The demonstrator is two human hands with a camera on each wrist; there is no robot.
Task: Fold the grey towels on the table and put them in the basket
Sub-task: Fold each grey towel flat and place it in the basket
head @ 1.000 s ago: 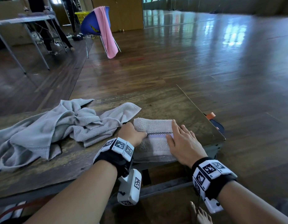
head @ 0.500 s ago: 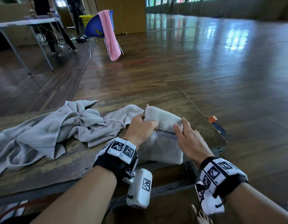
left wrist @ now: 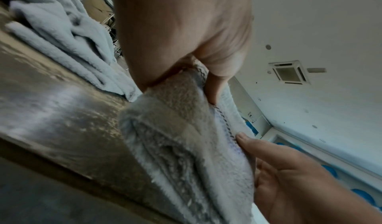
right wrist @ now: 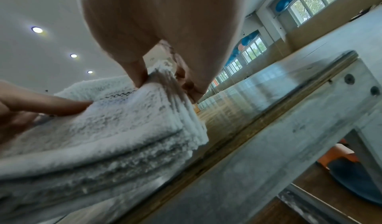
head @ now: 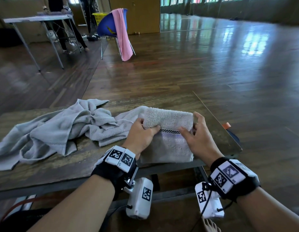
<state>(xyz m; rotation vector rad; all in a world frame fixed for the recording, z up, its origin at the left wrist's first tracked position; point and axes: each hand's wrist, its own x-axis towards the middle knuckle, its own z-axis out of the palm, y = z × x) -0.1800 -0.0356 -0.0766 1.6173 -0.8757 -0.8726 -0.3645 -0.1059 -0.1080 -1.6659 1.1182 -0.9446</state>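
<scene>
**A:** How far along are you?

**B:** Partway through one. I have the folded towel point(head: 167, 139) at the near right corner of the table point(head: 44, 169), stacked in several layers, and I'm bringing its far half over toward me. My left hand point(head: 142, 136) pinches the left end of that raised fold, thumb on top along the checked border and fingers underneath. My right hand point(head: 198, 136) does the same at the right end, thumb pressing the top and fingers curled round the edge. So I judge this towel to be on its last fold, not yet finished.

**A:** And the rest?

**B:** The crumpled towels point(head: 61, 131) lie in a loose heap to my left on the same table, one edge reaching just beside the one I'm holding. None of that heap is folded.

**A:** How many in it?

**B:** I can't count cleanly. It looks like at least two, perhaps three, tangled together. Add the one in my grip.

**A:** Anything in the basket yet?

**B:** I can't tell. I see a dark rounded thing with an orange tab point(head: 226, 125) low beside the table's right edge, which may be the basket, but its inside is hidden. A yellow basket point(head: 99, 17) also stands far back, near the blue chair point(head: 106, 29) with a pink towel point(head: 122, 36) draped over it.

**A:** What's left?

**B:** Finishing this fold, placing it, then the whole heap.
</scene>
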